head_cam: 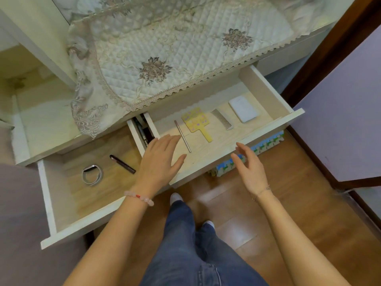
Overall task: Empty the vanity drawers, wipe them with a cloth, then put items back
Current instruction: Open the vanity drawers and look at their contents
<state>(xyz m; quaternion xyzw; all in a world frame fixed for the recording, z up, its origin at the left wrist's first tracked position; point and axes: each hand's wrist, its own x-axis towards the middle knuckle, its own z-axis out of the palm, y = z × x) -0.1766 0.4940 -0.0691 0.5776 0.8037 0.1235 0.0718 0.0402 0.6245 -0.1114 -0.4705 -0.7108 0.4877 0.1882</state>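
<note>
Two white vanity drawers stand pulled out. The right drawer holds a thin metal rod, a yellow hand mirror, a grey comb and a white flat case. The left drawer holds a dark pen and a grey wristband. My left hand hovers flat and empty over the right drawer's left front corner, close to the rod. My right hand is open, palm turned inward, just in front of that drawer's front panel.
A quilted lace cloth covers the vanity top and hangs over its left edge. A patterned box sits on the wooden floor under the right drawer. A brown door frame stands at the right. My legs are below.
</note>
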